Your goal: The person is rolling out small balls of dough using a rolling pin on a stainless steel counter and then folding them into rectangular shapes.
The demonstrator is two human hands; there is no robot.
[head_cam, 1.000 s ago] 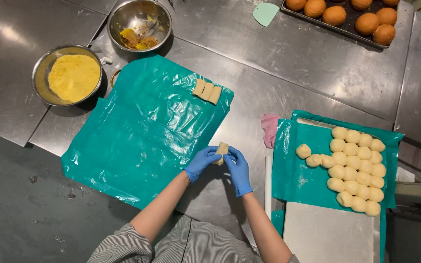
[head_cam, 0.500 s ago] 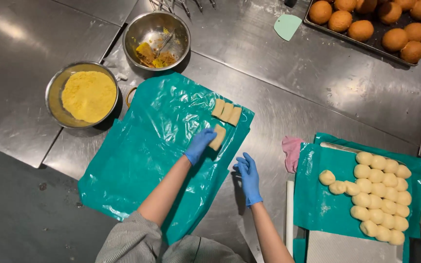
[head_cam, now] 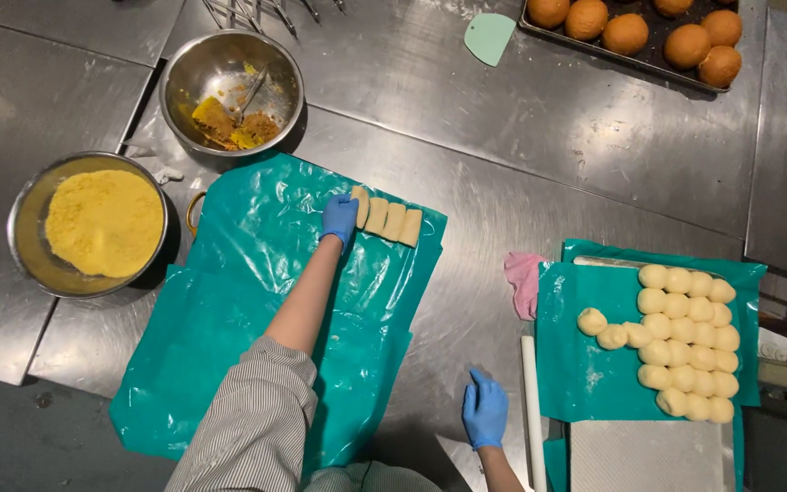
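Stainless steel counter [head_cam: 521,155] carried a bowl of yellow crumbs [head_cam: 102,223] at far left. On the teal plastic sheet [head_cam: 248,301] the left hand [head_cam: 340,219] lay fingers-down on the leftmost dough piece [head_cam: 360,206] of a short row, pressing rather than clasping. These slabs looked soft and light, best pinched by their long edges; each pointed away from the person. The right hand [head_cam: 485,410] rested open and empty on bare steel.

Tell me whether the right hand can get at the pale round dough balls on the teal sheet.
Probably yes: the right hand rests open on the steel table, with only a white rolling pin between it and the dough balls.
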